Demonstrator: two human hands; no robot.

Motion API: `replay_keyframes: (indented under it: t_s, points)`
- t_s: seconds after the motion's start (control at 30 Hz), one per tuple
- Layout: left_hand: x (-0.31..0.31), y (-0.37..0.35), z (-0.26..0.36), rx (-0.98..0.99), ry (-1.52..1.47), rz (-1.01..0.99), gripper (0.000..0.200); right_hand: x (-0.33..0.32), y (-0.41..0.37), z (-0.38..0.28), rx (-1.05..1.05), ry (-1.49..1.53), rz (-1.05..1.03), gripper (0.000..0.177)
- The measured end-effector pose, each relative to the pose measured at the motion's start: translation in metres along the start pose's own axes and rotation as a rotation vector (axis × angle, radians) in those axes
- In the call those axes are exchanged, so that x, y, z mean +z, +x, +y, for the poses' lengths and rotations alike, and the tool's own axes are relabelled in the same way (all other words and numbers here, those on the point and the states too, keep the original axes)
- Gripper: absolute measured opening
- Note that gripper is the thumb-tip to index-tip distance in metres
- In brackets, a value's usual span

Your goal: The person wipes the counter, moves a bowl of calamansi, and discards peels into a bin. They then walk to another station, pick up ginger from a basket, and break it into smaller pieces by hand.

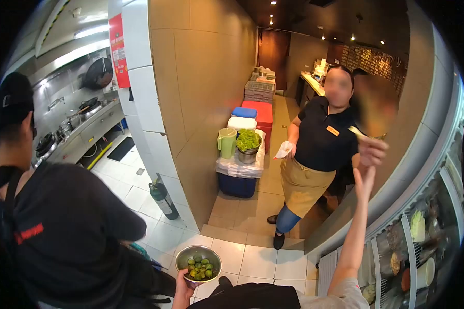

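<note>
My left hand [183, 286] grips the rim and side of a metal bowl [219, 265] that holds several small round green items [200, 269]. Stretched far up on the right, my right hand [364, 179] overlaps or meets another hand [373, 150] in front of a co-worker in a dark shirt and tan apron [312, 175]. A small pale piece [355, 132] sticks out from the fingers of that upper hand. My right fingertips are hard to separate from it. In the co-worker's other hand is a white cloth or paper [283, 150].
Close on the left stands another person in black [72, 232]. A green cylinder [163, 200] stands by the wall corner. Ahead, leafy greens in a metal pot [248, 154] and a green pitcher [226, 143] sit on a covered blue box [236, 185]. Food shelves [408, 252] curve along the right.
</note>
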State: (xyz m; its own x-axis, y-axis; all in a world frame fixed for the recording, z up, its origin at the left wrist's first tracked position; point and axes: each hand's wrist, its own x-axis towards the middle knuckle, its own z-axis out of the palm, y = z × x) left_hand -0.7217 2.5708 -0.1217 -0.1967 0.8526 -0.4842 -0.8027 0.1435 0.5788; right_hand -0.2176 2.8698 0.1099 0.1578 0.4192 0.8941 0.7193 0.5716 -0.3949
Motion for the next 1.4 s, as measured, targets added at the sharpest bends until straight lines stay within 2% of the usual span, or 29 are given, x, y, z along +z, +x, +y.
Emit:
replay_keyframes:
  t_s: [0.03, 0.1, 0.2, 0.23, 0.3, 0.37, 0.43, 0.47, 0.5, 0.53, 0.57, 0.6, 0.67, 0.7, 0.77, 0.8, 0.83, 0.9, 0.93, 1.03, 1.07, 1.1, 1.17, 1.2, 1.27, 1.3, 1.33, 1.37, 1.4]
  points:
    - [0.0, 0.018, 0.008, -0.005, 0.016, -0.017, 0.049, 0.017, 0.007, 0.003, -0.001, -0.314, -0.171, 0.068]
    - [0.024, 0.041, 0.032, -0.001, 0.056, 0.029, 0.049, 0.075, -0.005, 0.062, 0.061, -0.387, -0.196, 0.076]
    - [0.037, 0.092, 0.058, 0.009, 0.023, -0.003, 0.048, 0.127, -0.008, 0.062, 0.462, -0.478, -0.478, 0.085]
    - [0.05, 0.103, 0.07, 0.011, 0.015, -0.033, 0.049, 0.143, -0.01, 0.064, 0.456, -0.473, -0.496, 0.085]
    - [0.062, 0.132, 0.085, 0.04, -0.053, -0.091, 0.049, 0.179, -0.03, 0.076, 0.602, -0.672, -0.411, 0.082]
    - [0.07, 0.163, 0.099, 0.044, -0.121, -0.109, 0.05, 0.217, -0.068, 0.103, 0.278, -0.714, -0.276, 0.077]
    - [0.078, 0.181, 0.114, 0.047, -0.161, -0.054, 0.05, 0.26, -0.123, 0.086, 0.303, -0.372, -0.199, 0.07]
    - [0.085, 0.189, 0.122, 0.084, -0.183, -0.016, 0.05, 0.289, -0.156, 0.059, 0.501, -0.002, -0.305, 0.068]
    - [0.089, 0.198, 0.132, 0.118, -0.201, 0.023, 0.049, 0.325, -0.203, 0.046, 0.377, -0.041, -0.48, 0.062]
    - [0.087, 0.208, 0.138, 0.141, -0.238, 0.054, 0.048, 0.339, -0.209, -0.013, 0.61, 0.12, -0.994, 0.055]
    - [0.085, 0.218, 0.145, 0.163, -0.27, 0.082, 0.047, 0.371, -0.256, -0.005, 0.415, 0.208, -1.444, 0.047]
    - [0.086, 0.223, 0.158, 0.184, -0.245, 0.114, 0.046, 0.392, -0.275, -0.038, 0.57, 0.425, -1.659, 0.047]
    - [0.073, 0.246, 0.168, 0.286, -0.299, 0.195, 0.046, 0.422, -0.273, -0.107, 0.461, 0.733, -1.796, 0.046]
    - [0.064, 0.259, 0.173, 0.343, -0.326, 0.237, 0.045, 0.446, -0.261, -0.116, 0.431, 0.758, -1.847, 0.046]
    - [0.053, 0.272, 0.188, 0.412, -0.374, 0.309, 0.047, 0.496, -0.236, -0.141, 0.065, 0.752, -1.987, 0.045]
    - [0.052, 0.278, 0.197, 0.475, -0.39, 0.396, 0.048, 0.514, -0.208, -0.16, 0.022, 0.591, -2.044, 0.042]
    - [0.048, 0.282, 0.203, 0.527, -0.411, 0.485, 0.05, 0.535, -0.197, -0.165, -0.022, 0.61, -2.082, 0.042]
    - [0.024, 0.296, 0.215, 0.59, -0.492, 0.513, 0.051, 0.572, -0.181, -0.171, -0.22, 0.682, -1.916, 0.041]
    - [0.007, 0.308, 0.219, 0.674, -0.564, 0.527, 0.051, 0.584, -0.171, -0.18, -0.265, 0.674, -1.925, 0.042]
    - [-0.037, 0.329, 0.235, 0.819, -0.79, 0.616, 0.048, 0.609, -0.175, -0.195, -0.276, 0.753, -2.058, 0.042]
    - [-0.064, 0.342, 0.237, 0.866, -0.903, 0.671, 0.051, 0.61, -0.169, -0.213, -0.276, 0.677, -2.189, 0.043]
    - [-0.09, 0.352, 0.244, 0.911, -1.013, 0.719, 0.055, 0.614, -0.177, -0.224, -0.297, 0.689, -2.202, 0.043]
    - [-0.133, 0.361, 0.265, 0.966, -1.127, 0.951, 0.045, 0.615, -0.195, -0.237, -0.086, 0.88, -2.276, 0.046]
    - [-0.177, 0.371, 0.263, 1.007, -1.182, 0.935, 0.051, 0.619, -0.197, -0.254, -0.084, 0.878, -2.279, 0.046]
    - [-0.21, 0.369, 0.285, 1.057, -1.152, 1.269, 0.065, 0.626, -0.197, -0.285, 0.02, 0.899, -2.372, 0.049]
    - [-0.25, 0.373, 0.284, 1.078, -1.126, 1.344, 0.069, 0.637, -0.203, -0.293, 0.035, 0.888, -2.372, 0.049]
    - [-0.255, 0.359, 0.3, 1.086, -1.184, 1.373, 0.071, 0.65, -0.209, -0.298, -0.037, 0.906, -2.349, 0.05]
    - [-0.264, 0.349, 0.316, 1.028, -1.175, 1.516, 0.071, 0.663, -0.216, -0.308, -0.119, 0.92, -2.324, 0.051]
    - [-0.245, 0.33, 0.344, 0.981, -1.079, 1.652, 0.069, 0.675, -0.219, -0.322, -0.113, 0.913, -2.332, 0.051]
